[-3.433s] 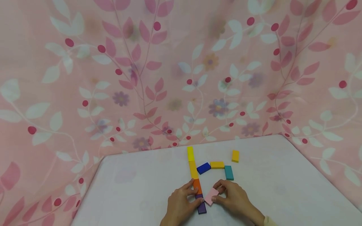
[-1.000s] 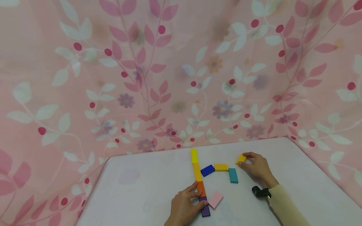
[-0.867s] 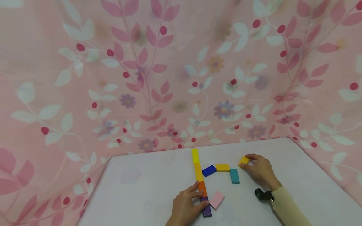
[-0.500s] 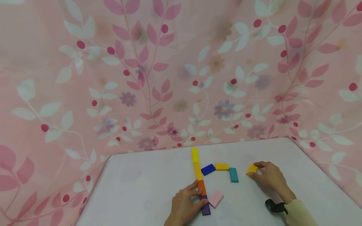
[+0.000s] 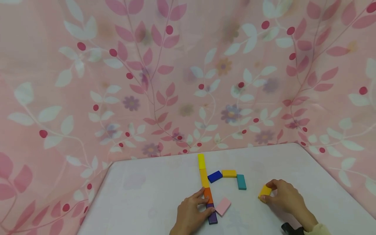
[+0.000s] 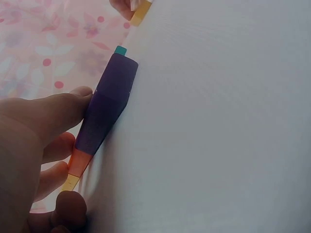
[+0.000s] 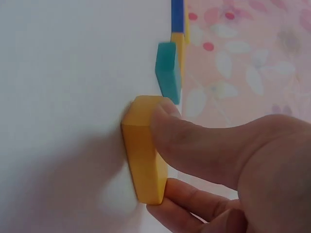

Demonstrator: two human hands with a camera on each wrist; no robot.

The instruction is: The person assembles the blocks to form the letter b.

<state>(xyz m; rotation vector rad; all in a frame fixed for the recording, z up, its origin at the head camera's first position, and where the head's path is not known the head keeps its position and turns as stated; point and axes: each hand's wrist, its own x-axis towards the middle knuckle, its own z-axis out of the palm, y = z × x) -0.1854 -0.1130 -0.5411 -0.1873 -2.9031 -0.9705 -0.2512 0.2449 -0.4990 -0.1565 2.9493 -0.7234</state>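
My left hand (image 5: 192, 210) rests against a row of flat blocks, its thumb on the purple block (image 5: 212, 218) and its fingers touching the orange block (image 5: 208, 195). Beyond the orange one, two yellow blocks (image 5: 204, 178) carry the row away from me. On the right side of the table, my right hand (image 5: 289, 197) pinches a yellow block (image 7: 143, 150) between thumb and fingers, tilted in the head view. Beside the purple block lies a pink block (image 5: 223, 206). A blue block (image 5: 215, 176), another yellow block (image 5: 229, 173) and a teal block (image 5: 241, 182) form a bent line.
A white table (image 5: 141, 195) bears all the blocks. Pink floral cloth (image 5: 182, 81) hangs behind it and at its sides. A black device (image 5: 290, 228) sits at my right wrist by a pale sleeve (image 5: 318, 230).
My right hand let go of the pink block, took the yellow block at the far right and brought it nearer and rightward. The left hand stays on the row.
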